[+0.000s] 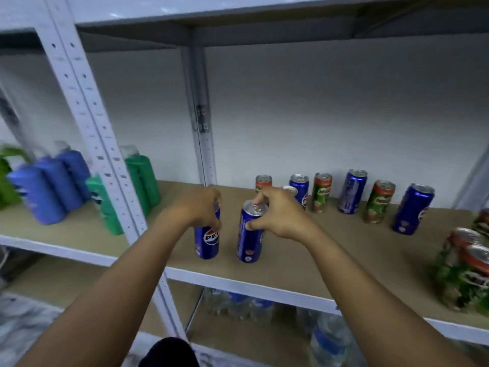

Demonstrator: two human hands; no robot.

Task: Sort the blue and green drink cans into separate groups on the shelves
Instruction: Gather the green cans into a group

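Note:
Two blue cans stand side by side near the front of the brown shelf (317,250). My left hand (201,207) grips the top of the left blue can (207,241). My right hand (277,213) holds the right blue can (250,234) by its rim, thumb against its side. Behind them a mixed row stands along the back: a green can (321,193), a blue can (352,192), another green can (379,202) and a blue can (412,210). Two more cans are partly hidden behind my right hand. A cluster of green cans (465,274) sits at the right edge.
A perforated white upright post (105,154) splits the shelving. Left of it stand blue bottles (53,181) and green bottles (140,178). Water bottles (328,340) lie on the lower shelf. An upper shelf board (264,19) hangs overhead.

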